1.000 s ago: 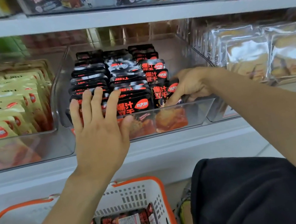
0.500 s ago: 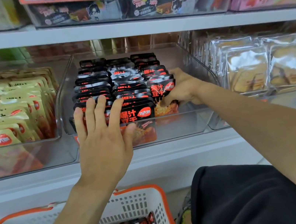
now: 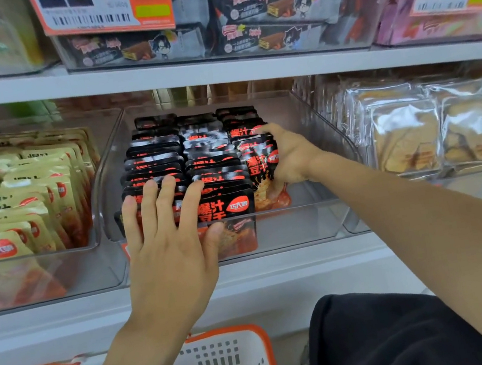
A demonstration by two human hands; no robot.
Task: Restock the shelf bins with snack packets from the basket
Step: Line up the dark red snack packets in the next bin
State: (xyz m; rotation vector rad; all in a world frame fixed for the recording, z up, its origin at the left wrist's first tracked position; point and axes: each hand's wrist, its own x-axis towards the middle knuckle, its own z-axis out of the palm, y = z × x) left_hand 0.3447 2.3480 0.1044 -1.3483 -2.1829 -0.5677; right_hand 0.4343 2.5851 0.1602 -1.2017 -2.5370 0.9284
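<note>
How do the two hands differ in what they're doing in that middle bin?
The left hand lies flat with fingers spread, pressing the front of the left and middle rows of black packets; the right hand curls round the right row's front packets. The left is nearer the bin's front wall; the right reaches deeper. Both work in the same clear bin.

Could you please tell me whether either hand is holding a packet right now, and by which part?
The right hand grips the right-row black packets by their right edge. The left hand only presses flat against the front packets.

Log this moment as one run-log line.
left hand: flat on black packets | right hand: gripping right-row packet | basket: packets remain
</note>
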